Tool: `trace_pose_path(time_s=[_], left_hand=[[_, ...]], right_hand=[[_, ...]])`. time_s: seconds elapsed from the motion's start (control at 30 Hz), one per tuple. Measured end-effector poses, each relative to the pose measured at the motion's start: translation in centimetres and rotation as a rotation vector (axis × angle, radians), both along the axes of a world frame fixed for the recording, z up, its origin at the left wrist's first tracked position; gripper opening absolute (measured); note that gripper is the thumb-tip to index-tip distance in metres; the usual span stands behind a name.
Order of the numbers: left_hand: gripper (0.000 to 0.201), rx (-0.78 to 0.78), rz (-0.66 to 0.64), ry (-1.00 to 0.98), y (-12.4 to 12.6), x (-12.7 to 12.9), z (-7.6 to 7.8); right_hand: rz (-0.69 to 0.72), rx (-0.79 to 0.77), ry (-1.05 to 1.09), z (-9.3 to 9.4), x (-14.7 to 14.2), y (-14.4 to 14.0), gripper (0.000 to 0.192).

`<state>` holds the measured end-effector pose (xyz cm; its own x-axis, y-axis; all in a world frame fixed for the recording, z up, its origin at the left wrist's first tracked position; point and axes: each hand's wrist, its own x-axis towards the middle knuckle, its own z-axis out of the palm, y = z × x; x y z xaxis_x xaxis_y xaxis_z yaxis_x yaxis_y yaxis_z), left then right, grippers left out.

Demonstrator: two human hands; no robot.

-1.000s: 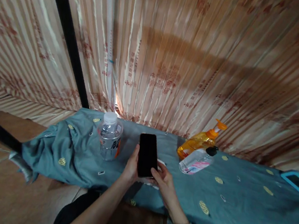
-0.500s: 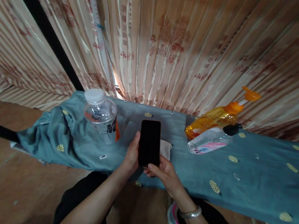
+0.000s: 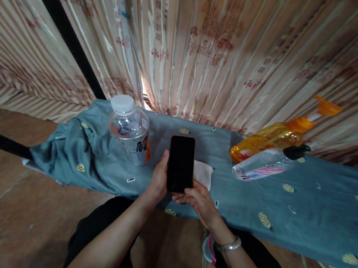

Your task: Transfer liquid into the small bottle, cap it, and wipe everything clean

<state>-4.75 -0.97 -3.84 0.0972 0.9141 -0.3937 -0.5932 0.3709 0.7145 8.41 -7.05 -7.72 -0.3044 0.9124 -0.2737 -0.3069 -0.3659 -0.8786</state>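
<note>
A smartphone (image 3: 180, 165) with a dark screen is held upright between my hands, above the cloth-covered bench. My left hand (image 3: 159, 176) grips its left side, with the thumb along the edge and the other fingers hidden behind. At the lower right corner, my right hand (image 3: 199, 200) is closed on the phone, thumb near the bottom edge and fingers under it. Partly behind the phone, a small white cloth or paper (image 3: 203, 174) lies on the bench.
A clear plastic bottle with a white cap (image 3: 130, 129) stands left on the blue-green patterned cloth (image 3: 319, 218). To the right are an orange pump bottle (image 3: 269, 139) and a clear bottle with a black top (image 3: 264, 163). A pleated curtain (image 3: 212, 81) hangs behind.
The view has shifted slightly, so the bottles and bench appear a little higher and farther right. Both hands keep hold of the phone, and the right thumb has moved slightly toward its edge.
</note>
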Motion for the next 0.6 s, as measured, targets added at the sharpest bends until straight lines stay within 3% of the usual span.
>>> trace_pose_path(time_s=[0.6], left_hand=[[0.062, 0.009, -0.033, 0.007, -0.31, -0.39, -0.28]], right_hand=[[-0.042, -0.014, -0.083, -0.40, -1.00, 0.28, 0.025]])
